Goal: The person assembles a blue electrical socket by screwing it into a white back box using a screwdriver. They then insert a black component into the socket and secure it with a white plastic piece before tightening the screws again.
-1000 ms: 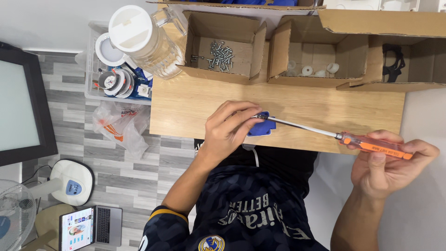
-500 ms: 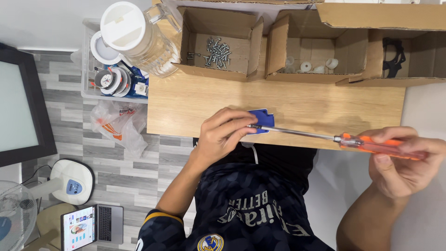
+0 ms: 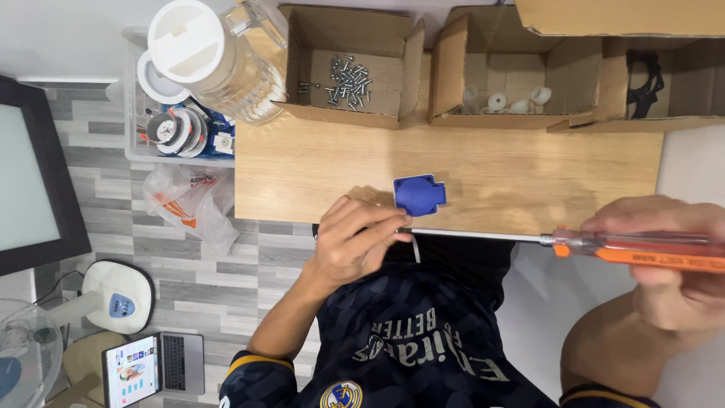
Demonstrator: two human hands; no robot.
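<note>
We see a wooden board [image 3: 483, 170] lying across the middle of the view, with grey plank flooring [image 3: 174, 249] beside it and a dark-framed screen [image 3: 34, 181] at the far edge. Along the board's far side stand three open cardboard boxes: one [image 3: 347, 64] holding loose screws [image 3: 347, 79], the next [image 3: 502, 72] holding small white round parts [image 3: 502, 100], the last [image 3: 657, 83] holding a black part [image 3: 646, 83]. A clear jug with a white lid [image 3: 204, 53] stands just beside the screw box, above a clear bin of small items [image 3: 177, 132], and a crumpled plastic bag [image 3: 189, 200] lies on the floor below it. Our right hand [image 3: 672, 264] is closed around the orange handle of a long screwdriver [image 3: 589, 243], whose metal shaft runs level along the board's near edge. Our left hand [image 3: 355, 242] has its fingers curled at the tip of that shaft, pinching it; whether something small sits under the fingertips we cannot tell. A blue plug part [image 3: 419, 194] lies flat on the board near its front edge, just beside the left hand's fingers, not gripped by either hand.
</note>
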